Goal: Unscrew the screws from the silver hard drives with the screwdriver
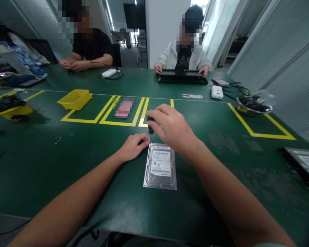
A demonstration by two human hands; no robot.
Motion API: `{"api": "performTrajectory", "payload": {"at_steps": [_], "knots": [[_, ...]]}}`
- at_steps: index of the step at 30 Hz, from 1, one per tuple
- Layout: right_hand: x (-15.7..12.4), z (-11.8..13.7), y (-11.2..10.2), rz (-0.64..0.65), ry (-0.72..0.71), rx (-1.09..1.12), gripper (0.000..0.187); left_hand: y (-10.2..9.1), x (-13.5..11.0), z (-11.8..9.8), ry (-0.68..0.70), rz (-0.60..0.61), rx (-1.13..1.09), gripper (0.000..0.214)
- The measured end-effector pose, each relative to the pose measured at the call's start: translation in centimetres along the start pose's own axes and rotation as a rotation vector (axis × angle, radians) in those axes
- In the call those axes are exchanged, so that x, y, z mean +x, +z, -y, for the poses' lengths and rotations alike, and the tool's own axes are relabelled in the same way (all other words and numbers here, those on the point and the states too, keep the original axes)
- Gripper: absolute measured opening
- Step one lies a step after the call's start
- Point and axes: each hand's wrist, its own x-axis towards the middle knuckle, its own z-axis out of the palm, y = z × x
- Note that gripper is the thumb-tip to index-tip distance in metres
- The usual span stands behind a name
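Pinching a dark screwdriver [150,130], the right hand [175,126] seems mid-step at the eleven-o'clock corner of the still-closed hard drive [161,165], flat on the table [123,206], while the left hand [134,146] curls there, grip unclear.

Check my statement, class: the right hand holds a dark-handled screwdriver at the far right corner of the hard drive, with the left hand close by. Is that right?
Not quite: the head view shows the screwdriver at the far left corner of the hard drive, not the far right. The right hand does hold it, with the left hand close by.
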Motion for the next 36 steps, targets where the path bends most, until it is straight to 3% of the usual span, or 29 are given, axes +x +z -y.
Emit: {"api": "performTrajectory", "payload": {"at_steps": [10, 16, 21, 31, 36], "knots": [[0.0, 0.3, 0.0, 0.084, 0.070, 0.087, 0.027, 0.1, 0.0, 0.2, -0.008, -0.008, 0.009, 0.015], [0.0, 0.3, -0.3, 0.034, 0.016, 0.115, 0.030, 0.0, 0.0, 0.0, -0.003, 0.004, 0.002, 0.015], [-0.1, 0.4, -2.2, -0.058, -0.020, 0.108, 0.031, -0.1, -0.1, 0.0, -0.020, 0.006, -0.011, 0.014], [-1.1, 2.0, -7.4, -0.090, 0.104, -0.221, 0.014, -0.1, -0.2, 0.4, -0.031, 0.008, 0.020, 0.014], [-2.0, 2.5, -7.0, 0.070, 0.257, -0.415, 0.014, -0.1, -0.3, 0.3, -0.044, 0.002, 0.042, 0.016]]}}
